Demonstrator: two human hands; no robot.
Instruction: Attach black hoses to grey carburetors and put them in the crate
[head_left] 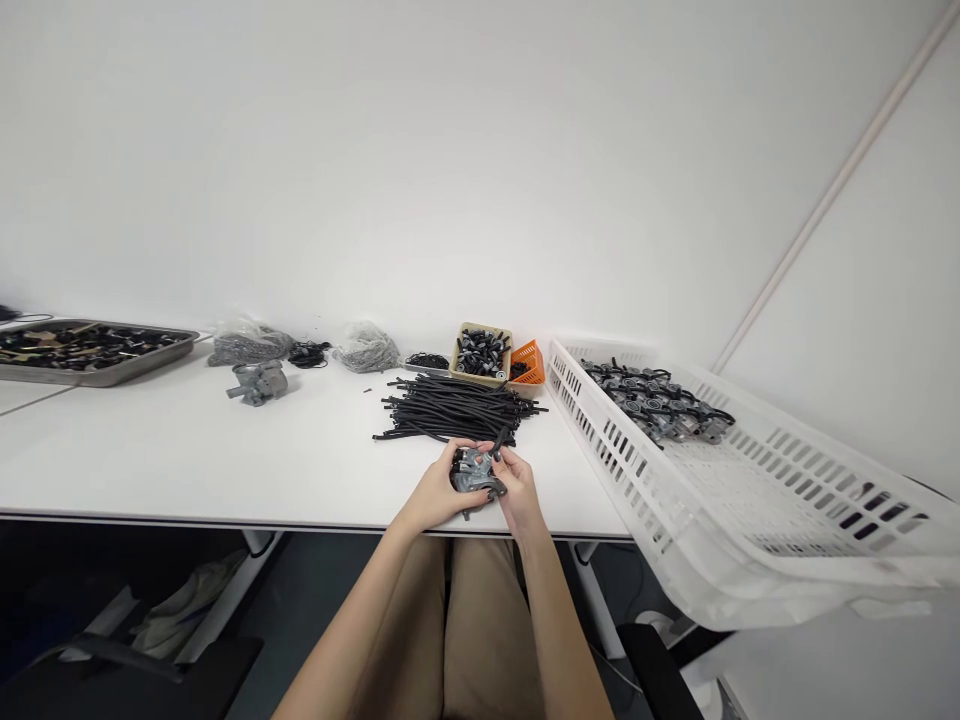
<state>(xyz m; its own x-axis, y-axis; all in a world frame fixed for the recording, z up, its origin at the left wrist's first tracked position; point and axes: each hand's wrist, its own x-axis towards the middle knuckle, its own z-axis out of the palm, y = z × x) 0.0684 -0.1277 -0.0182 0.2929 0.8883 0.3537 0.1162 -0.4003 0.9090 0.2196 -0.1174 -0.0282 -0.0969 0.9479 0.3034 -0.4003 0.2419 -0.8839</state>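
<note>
Just over the table's front edge, my left hand (439, 490) is wrapped round a grey cast-metal carburetor (474, 478). My right hand (517, 485) is closed at the right side of the same part, its thumb and fingers pinching a short black tube (500, 438) that sticks up from the top. Fingers cover much of the carburetor. Right behind both hands lies a wide pile of black rubber tubes (450, 408). A second grey carburetor (257, 383) sits alone on the table to the left.
A white slotted crate (739, 500) on the right holds several carburetors with black tubes (652, 400). Along the wall stand a cream basket of small black-and-metal parts (482, 352), an orange basket (534, 362) and clear bags of grey parts (367, 347). Far left is a metal tray (124, 372).
</note>
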